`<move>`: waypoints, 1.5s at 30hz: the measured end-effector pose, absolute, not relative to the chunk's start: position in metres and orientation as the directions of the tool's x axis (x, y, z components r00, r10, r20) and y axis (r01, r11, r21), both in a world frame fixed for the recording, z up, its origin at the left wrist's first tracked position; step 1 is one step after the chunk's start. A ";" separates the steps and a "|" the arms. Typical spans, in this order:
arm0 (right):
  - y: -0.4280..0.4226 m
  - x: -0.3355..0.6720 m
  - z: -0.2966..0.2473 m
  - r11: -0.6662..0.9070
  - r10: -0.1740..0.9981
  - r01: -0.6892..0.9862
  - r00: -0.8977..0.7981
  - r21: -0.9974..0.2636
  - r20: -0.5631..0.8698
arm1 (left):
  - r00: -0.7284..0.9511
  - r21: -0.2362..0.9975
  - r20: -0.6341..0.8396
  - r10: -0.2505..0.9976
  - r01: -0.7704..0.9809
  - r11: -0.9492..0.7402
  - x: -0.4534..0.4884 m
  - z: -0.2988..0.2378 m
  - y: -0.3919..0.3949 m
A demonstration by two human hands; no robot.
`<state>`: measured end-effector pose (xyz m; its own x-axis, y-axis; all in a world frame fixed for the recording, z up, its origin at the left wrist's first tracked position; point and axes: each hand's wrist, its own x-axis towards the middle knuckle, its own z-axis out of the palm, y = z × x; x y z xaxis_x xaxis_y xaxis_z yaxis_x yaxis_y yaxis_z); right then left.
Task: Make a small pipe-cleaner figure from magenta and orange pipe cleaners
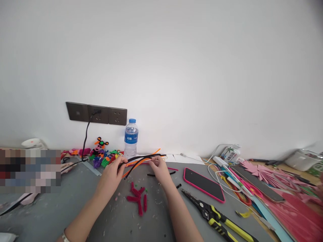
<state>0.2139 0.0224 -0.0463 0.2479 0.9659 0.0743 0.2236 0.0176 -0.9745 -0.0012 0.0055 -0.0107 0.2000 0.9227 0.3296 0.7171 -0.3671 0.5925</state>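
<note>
My left hand (111, 173) pinches around the left part of several black pipe cleaners (141, 157), held just above the grey mat. On the right, my right hand (160, 170) has its thumb and fingers closed on the same strands. An orange pipe cleaner (137, 164) runs alongside the black ones, with one tip sticking up behind my right hand. Which strand each hand grips is partly hidden by the fingers. Below the hands lies a dark pink fuzzy branched shape (137, 197) of pipe cleaner. A short black piece (151, 174) lies beside my right hand.
A water bottle (131, 139) stands against the wall, near colourful pipe-cleaner figures (101, 153). To the right lie a pink-cased phone (204, 185), yellow-black pliers (214, 215), a white cable (224, 191) and pink paper (290, 208). A blurred-out person is at far left.
</note>
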 end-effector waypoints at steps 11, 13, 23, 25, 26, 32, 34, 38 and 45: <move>0.012 0.206 -0.025 0.024 0.997 -0.143 0.077 -0.989 0.013 | 0.224 0.601 0.335 0.915 0.697 -0.391 -0.003 -0.013 0.006; 0.013 0.208 -0.027 0.031 0.995 -0.118 0.100 -0.993 0.019 | 0.208 0.580 0.363 0.908 0.712 -0.395 -0.003 -0.014 0.007; 0.017 0.207 -0.031 0.041 0.998 -0.121 0.054 -0.992 0.034 | 0.256 0.551 0.406 0.877 0.697 -0.459 -0.002 -0.021 0.010; 0.017 0.206 -0.031 0.013 0.999 -0.148 0.052 -0.989 0.005 | 0.279 0.535 0.475 0.834 0.661 -0.526 -0.001 -0.019 0.010; 0.017 0.205 -0.031 -0.001 0.999 -0.157 0.050 -0.988 -0.009 | 0.296 0.530 0.505 0.811 0.635 -0.562 0.000 -0.017 0.008; 0.014 0.203 -0.027 0.021 1.000 -0.203 -0.015 -0.979 0.024 | 0.489 0.566 0.417 0.766 0.520 -0.640 0.006 0.001 -0.010; 0.013 0.203 -0.026 0.045 0.999 -0.186 -0.014 -0.982 0.048 | 0.548 0.518 0.330 0.769 0.576 -0.632 0.008 -0.002 -0.011; 0.013 0.204 -0.024 0.058 0.997 -0.135 0.050 -0.989 0.051 | 0.529 0.414 0.199 0.825 0.717 -0.560 0.006 -0.018 -0.004; 0.011 0.206 -0.018 0.080 0.986 -0.128 0.153 -0.989 0.060 | 0.360 0.488 0.146 0.922 0.784 -0.383 0.001 -0.022 0.008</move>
